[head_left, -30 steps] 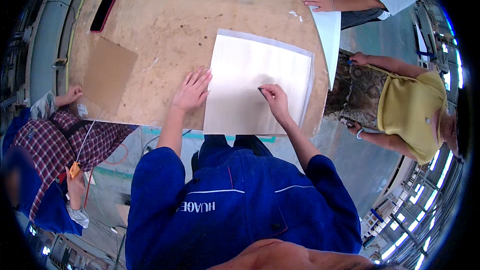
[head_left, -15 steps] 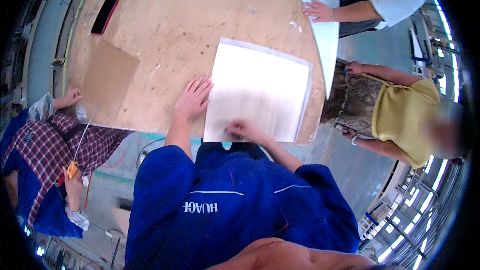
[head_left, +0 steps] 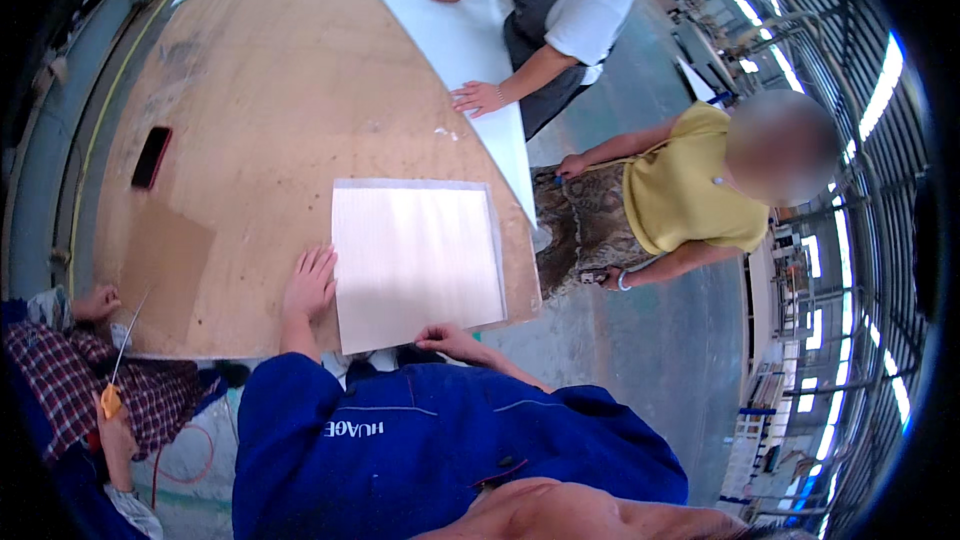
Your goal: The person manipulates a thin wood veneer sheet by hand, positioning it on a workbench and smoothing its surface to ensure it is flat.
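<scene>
Your left hand (head_left: pixel 311 283) is open at the sheet (head_left: pixel 415 260); right hand (head_left: pixel 452 343) is curled, can't tell around what. Brown board (head_left: pixel 165 265) hogs the worktop's (head_left: pixel 240 120) near-left corner, white panel (head_left: pixel 455 50) the right edge.

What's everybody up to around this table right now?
The person's left hand lies at the left edge of a pale sheet on the wooden table. The right hand is by the sheet's near edge, fingers drawn together; whether they hold anything is too small to tell. At the left, a co-worker holds an orange-handled tool near a brown board. Another co-worker has both hands on a white panel.
</scene>
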### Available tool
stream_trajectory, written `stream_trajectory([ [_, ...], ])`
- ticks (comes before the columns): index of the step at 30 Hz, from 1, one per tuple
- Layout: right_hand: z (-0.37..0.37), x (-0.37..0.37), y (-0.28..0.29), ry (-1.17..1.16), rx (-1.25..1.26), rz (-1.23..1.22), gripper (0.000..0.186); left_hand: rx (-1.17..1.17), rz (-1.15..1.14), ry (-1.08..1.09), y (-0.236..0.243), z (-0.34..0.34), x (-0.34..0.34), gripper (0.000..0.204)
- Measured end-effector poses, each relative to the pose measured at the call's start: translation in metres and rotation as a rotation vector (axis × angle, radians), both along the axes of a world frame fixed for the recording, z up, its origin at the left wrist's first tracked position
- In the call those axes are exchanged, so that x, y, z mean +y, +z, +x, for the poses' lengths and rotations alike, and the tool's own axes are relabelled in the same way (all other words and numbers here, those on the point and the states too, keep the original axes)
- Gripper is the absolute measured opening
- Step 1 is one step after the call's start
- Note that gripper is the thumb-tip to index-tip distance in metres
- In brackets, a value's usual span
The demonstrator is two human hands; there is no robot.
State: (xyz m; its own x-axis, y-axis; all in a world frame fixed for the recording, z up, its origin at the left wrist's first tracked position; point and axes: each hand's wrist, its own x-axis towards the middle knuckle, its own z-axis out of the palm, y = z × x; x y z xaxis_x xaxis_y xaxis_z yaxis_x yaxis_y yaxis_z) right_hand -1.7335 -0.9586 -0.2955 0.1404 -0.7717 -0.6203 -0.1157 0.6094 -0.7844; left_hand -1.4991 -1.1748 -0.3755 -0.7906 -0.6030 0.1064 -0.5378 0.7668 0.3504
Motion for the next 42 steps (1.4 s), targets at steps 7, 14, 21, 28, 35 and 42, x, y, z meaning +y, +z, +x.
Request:
stream_trajectory([
  [7, 0.028, 0.016, -0.007, 0.149, 0.221, -0.163, 0.016, -0.024, 0.025, 0.029, -0.011, 0.014, -0.001, 0.053],
  [14, 0.011, -0.008, -0.003, -0.118, 0.467, -0.197, 0.035, -0.045, -0.074, 0.039, -0.012, 0.012, 0.004, 0.05],
  [21, -0.041, 0.12, -0.044, -0.277, 0.545, 0.146, 0.022, 0.013, -0.078, 0.008, 0.002, -0.003, 0.004, 0.051],
  [28, -0.037, 0.179, -0.072, -1.001, 0.121, 0.298, 0.018, 0.015, 0.085, -0.002, -0.005, -0.009, 0.005, 0.052],
  [35, -0.11, 0.41, 0.002, -1.26, 0.398, 0.329, 0.022, -0.058, -0.015, -0.047, 0.0, 0.006, -0.001, 0.048],
  [42, 0.048, 0.665, 0.058, -1.758, 0.788, 1.034, 0.028, -0.039, -0.085, -0.041, -0.008, 0.003, -0.007, 0.047],
])
